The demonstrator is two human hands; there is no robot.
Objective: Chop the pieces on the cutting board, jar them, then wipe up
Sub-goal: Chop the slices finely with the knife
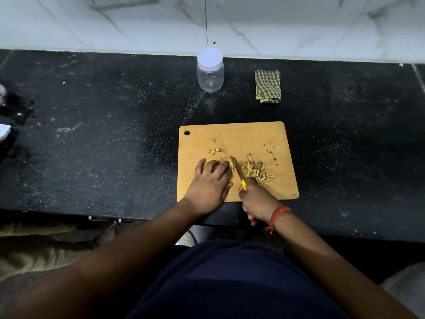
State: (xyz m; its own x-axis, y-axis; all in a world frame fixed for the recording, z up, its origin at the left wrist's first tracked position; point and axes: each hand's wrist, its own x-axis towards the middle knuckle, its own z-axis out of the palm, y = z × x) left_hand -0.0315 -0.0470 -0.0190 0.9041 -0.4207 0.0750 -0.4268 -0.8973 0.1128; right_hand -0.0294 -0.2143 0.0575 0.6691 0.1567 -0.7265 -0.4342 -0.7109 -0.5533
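Note:
A wooden cutting board lies on the black counter in front of me. My left hand presses down on a pale piece at the board's middle, fingers curled over it. My right hand grips a yellow-handled knife, its blade on the board just right of my left fingertips. A heap of chopped strips lies right of the blade. A few small bits rest farther back on the board. A clear plastic jar with a white lid stands closed near the wall.
A folded green checked cloth lies on the counter right of the jar. A white marble wall rises behind. Dark objects sit at the far left edge. Another person's foot shows on the floor below left.

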